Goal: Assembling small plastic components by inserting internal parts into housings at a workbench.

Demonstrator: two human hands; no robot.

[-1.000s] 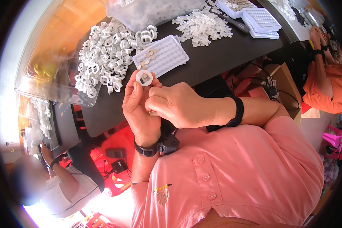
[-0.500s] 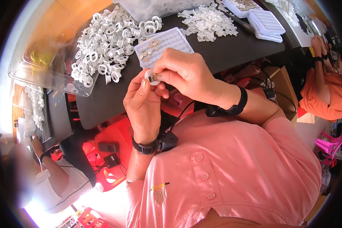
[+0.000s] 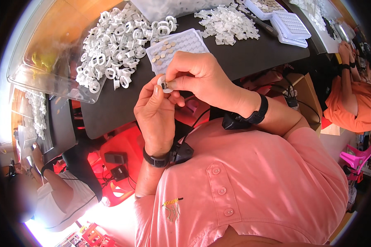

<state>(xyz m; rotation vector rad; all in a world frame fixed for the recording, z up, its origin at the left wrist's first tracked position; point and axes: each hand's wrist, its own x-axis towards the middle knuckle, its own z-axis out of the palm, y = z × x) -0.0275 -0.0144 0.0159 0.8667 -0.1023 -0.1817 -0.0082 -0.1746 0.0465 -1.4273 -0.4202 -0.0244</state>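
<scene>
My left hand (image 3: pixel 154 119) grips a small white plastic ring (image 3: pixel 161 79) with a dark opening in its middle, held up between thumb and fingers above the table's near edge. Meeting it from the right, my right hand (image 3: pixel 206 78) has thumb and forefinger pinched at the opening. A small brownish bit shows at those fingertips, too small to identify. Just beyond both hands lies a pale dimpled plastic tray (image 3: pixel 189 39), with several small round discs (image 3: pixel 163 48) in its left part.
A large heap of white plastic rings (image 3: pixel 111 49) lies left of the tray on the dark table (image 3: pixel 111 111). Small white flat pieces (image 3: pixel 231 24) are piled behind. Stacked trays (image 3: pixel 290 26) stand far right. Clear plastic bins border the left and back. Other people sit at both sides.
Both hands stay at the same spot, the left still gripping the ring. My right fingertips have shifted very slightly against it, and the view has moved a little.
</scene>
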